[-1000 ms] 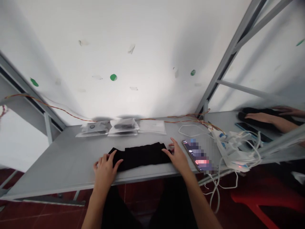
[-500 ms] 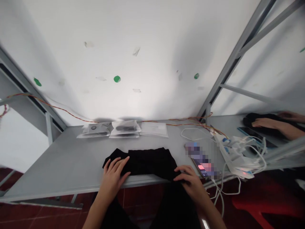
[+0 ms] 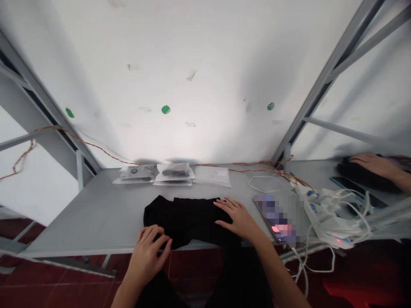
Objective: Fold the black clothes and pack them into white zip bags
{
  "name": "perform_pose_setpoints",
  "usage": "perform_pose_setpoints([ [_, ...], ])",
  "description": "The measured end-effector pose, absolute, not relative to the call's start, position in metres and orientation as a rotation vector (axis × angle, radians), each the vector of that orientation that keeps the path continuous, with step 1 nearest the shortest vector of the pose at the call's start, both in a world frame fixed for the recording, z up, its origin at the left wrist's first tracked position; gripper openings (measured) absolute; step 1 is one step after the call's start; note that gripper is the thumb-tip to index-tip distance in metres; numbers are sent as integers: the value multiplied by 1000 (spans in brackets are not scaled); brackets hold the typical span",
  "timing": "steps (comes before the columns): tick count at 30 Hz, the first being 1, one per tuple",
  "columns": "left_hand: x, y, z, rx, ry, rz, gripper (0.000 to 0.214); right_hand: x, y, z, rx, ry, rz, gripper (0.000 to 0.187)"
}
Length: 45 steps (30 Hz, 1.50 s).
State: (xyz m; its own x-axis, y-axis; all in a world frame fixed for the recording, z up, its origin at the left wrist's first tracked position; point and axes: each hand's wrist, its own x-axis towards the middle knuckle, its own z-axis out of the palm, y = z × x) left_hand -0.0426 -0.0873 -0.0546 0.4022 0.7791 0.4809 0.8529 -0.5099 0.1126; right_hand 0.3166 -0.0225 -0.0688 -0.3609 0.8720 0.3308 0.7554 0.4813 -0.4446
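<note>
A folded black cloth (image 3: 192, 218) lies on the grey table near its front edge; what kind of garment it is, I cannot tell. At its lower left corner, my left hand (image 3: 149, 246) has bent fingers closed on the fabric, and the thumb is close to the index finger. My right hand (image 3: 237, 217) rests flat over the right end of the cloth with its fingers apart. To the right of that hand lies a phone (image 3: 271, 218) with a lit, partly blurred screen.
Along the back lie clear plastic packets (image 3: 135, 173) with dark contents, stacked packets (image 3: 174, 173) and a pale packet (image 3: 212, 176). A power strip (image 3: 324, 222) with tangled white cables stands right. Beyond it, another person's hand (image 3: 372, 164) touches dark cloth. Metal frame posts (image 3: 317, 94) flank the table.
My left hand has gone from lying spread on the cloth to bent fingers at its lower left corner. My right hand has left the right corner and now lies flat on top.
</note>
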Motion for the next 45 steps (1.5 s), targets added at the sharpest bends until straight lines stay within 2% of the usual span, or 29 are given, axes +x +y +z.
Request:
perform_pose_setpoints([
  [1, -41, -85, -56, -2497, -1472, -716, 18, 314, -13, -68, -1347, -2236, 289, 50],
  [4, -37, -77, -60, -2535, -1483, -633, 42, 314, 18, -61, -1401, -2168, 385, 29],
  [8, -37, -72, -64, -2516, -1611, -700, 24, 324, 56, -44, -1568, -1977, 450, 34],
  [11, -32, -69, -61, -2403, -1660, -830, 29, 324, 59, -37, -1611, -1896, 405, 33],
  [13, -22, -65, -58, -2353, -1664, -873, 25, 313, 45, -37, -1502, -1979, 439, 31],
  [15, -9, -60, -57, -2399, -1663, -853, 16, 298, 27, -40, -1299, -2189, 513, 36],
  [17, 3, -55, -59, -2491, -1662, -800, 18, 285, 16, -43, -1168, -2341, 562, 36],
  [20, 14, -51, -67, -2561, -1682, -760, 23, 277, 25, -44, -1242, -2325, 645, 22],
  [23, 14, -53, -75, -2586, -1699, -754, 24, 281, 57, -38, -1336, -2292, 738, 24],
  [28, 10, -58, -78, -2574, -1633, -811, 28, 279, 76, -23, -1466, -2194, 618, 29],
  [34, 12, -62, -78, -2505, -1724, -851, 22, 269, 21, -32, -1140, -2440, 600, 28],
  [36, 13, -63, -77, -2522, -1722, -821, 25, 270, 19, -36, -1186, -2462, 563, 23],
  [40, 14, -65, -73, -2544, -1748, -799, 29, 271, 47, -28, -1360, -2431, 524, 25],
  [45, 18, -55, -63, -2504, -1829, -763, 32, 254, 60, -6, -1550, -2157, 204, 43],
])
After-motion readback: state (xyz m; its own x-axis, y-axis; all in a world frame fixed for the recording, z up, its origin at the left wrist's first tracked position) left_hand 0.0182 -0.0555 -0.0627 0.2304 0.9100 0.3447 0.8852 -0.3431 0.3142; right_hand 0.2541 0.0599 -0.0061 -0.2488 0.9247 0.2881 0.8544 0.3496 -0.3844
